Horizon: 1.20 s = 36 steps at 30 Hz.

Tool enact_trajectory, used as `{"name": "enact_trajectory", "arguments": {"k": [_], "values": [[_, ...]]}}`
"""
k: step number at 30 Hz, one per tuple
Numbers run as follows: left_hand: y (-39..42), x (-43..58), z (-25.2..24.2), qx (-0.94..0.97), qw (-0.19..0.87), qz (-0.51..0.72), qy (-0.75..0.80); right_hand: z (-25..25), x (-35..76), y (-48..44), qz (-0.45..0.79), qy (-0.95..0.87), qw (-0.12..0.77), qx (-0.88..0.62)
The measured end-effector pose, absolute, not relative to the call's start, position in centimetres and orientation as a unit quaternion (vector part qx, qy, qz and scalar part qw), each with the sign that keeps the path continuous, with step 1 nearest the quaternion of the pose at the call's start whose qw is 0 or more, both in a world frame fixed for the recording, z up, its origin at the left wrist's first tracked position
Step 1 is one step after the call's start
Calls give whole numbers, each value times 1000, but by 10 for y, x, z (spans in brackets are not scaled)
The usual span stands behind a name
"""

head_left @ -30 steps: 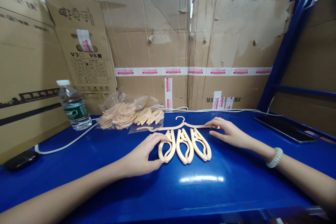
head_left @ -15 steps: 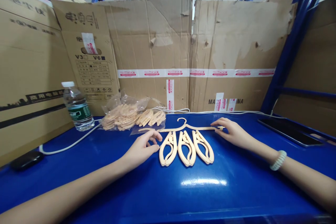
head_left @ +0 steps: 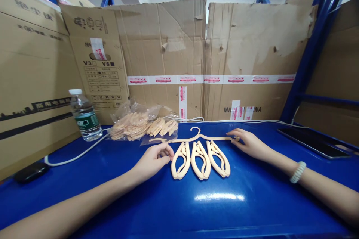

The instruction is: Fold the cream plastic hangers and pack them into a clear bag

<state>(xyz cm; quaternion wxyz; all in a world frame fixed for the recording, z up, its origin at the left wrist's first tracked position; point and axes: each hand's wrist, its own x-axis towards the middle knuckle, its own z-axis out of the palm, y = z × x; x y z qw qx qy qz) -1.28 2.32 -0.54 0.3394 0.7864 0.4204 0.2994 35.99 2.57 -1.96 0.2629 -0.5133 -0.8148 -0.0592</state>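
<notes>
An unfolded cream plastic clothes hanger [head_left: 190,139] lies on the blue table, its hook pointing away from me. Below it three folded hangers of the same kind, a left one [head_left: 176,170], a middle one [head_left: 206,168] and a right one [head_left: 224,168], sit side by side. My left hand [head_left: 154,158] rests beside the left folded hanger, fingers loosely curled, thumb apart, fingertips at its edge. At the unfolded hanger's right end, my right hand [head_left: 248,142] has thumb and fingers around the tip.
Behind my left hand lies a clear plastic bag [head_left: 134,123] with several folded hangers. A water bottle [head_left: 85,117] and a black object [head_left: 30,171] stand left. A dark phone-like device [head_left: 312,142] lies right. Cardboard [head_left: 165,56] walls the back; a white cable [head_left: 73,160] crosses the table.
My left hand has moved slightly right, its fingertips now at the left folded hanger. The right hand stays at the unfolded hanger's end. The view has shifted a little.
</notes>
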Motion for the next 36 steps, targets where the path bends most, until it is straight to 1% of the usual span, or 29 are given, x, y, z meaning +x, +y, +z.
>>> {"name": "enact_trajectory", "arguments": {"k": [7,15,18,21,25,30,36], "values": [[23,-13,-6,798,323,298,413,-21,359,26,-39,-819,240,-520],[19,-12,-3,803,309,309,406,-24,356,28,-45,-824,221,-520],[17,-13,-2,801,325,286,413,-25,355,28,-44,-825,227,-516],[13,-14,0,805,332,239,430,-25,353,26,-37,-828,227,-512],[7,-14,3,835,298,209,413,-26,350,25,-37,-833,215,-509],[4,-12,4,859,254,206,394,-28,350,30,-42,-831,233,-504],[6,-12,1,860,256,227,377,-25,348,30,-25,-822,250,-511]]}}
